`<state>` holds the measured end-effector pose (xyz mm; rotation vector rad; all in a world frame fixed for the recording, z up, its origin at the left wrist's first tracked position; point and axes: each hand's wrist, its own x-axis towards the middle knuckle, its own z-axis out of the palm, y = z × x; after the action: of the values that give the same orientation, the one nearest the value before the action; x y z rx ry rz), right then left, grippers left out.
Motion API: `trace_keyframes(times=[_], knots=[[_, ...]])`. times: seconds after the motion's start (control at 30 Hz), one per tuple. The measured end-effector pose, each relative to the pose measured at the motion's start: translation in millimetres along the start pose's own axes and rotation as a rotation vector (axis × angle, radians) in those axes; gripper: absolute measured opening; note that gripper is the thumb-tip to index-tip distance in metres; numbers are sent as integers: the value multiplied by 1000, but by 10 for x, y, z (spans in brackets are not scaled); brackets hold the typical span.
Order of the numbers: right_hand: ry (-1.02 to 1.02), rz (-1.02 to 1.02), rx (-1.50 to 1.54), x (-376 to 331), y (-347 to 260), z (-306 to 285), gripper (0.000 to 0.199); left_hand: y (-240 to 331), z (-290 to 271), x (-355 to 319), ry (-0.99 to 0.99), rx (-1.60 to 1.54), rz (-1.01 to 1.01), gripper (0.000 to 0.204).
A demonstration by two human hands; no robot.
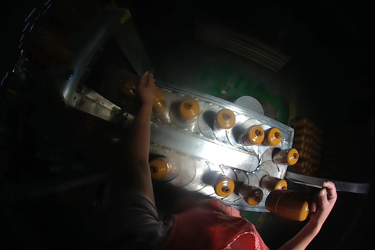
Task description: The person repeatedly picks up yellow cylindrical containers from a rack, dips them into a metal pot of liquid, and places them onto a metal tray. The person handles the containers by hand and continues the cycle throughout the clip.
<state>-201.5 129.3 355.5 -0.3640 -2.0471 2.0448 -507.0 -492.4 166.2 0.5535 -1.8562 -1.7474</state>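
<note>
My left hand (146, 88) reaches to the conveyor's far left end, fingers bent. It is beside an orange-brown glossy piece (158, 96) and close to a darker brown one (130, 86) in shadow; what its fingers grip is hidden. At the lower right, my right hand (326, 202) curls its fingers at the end of a large brown bottle-shaped piece (285, 204). That piece lies sideways in view, past the conveyor's near right corner. Similar shiny pieces with ringed tops, such as one at the middle (226, 119), stand on the conveyor's round metal plates (186, 168).
A bright metal cover (204, 149) runs along the conveyor's middle. A curved metal strip (346, 186) juts out at the right, near stacked brown pieces (308, 146). A metal frame (81, 66) stands at the left. Behind the conveyor is a pale round disc (249, 104).
</note>
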Motion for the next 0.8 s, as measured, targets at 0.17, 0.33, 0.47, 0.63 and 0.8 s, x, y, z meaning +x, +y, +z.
trace_keyframes(times=[0.17, 0.33, 0.47, 0.63, 0.8], knots=[[-483, 14, 345, 290, 343, 1483, 10, 249, -878, -190, -81, -6, 290, 34], [-667, 122, 273, 153, 835, 2505, 12, 693, -1391, -1580, -409, 334, -152, 33], [-581, 140, 195, 132, 1313, 2586, 10, 273, -1036, -2328, -706, 363, -89, 48], [-453, -9, 39, 145, 1931, 2436, 10, -89, -501, -2881, -782, 530, 187, 61], [-315, -84, -41, -40, 2371, 2382, 10, -287, -276, -3072, -766, 402, 289, 45]])
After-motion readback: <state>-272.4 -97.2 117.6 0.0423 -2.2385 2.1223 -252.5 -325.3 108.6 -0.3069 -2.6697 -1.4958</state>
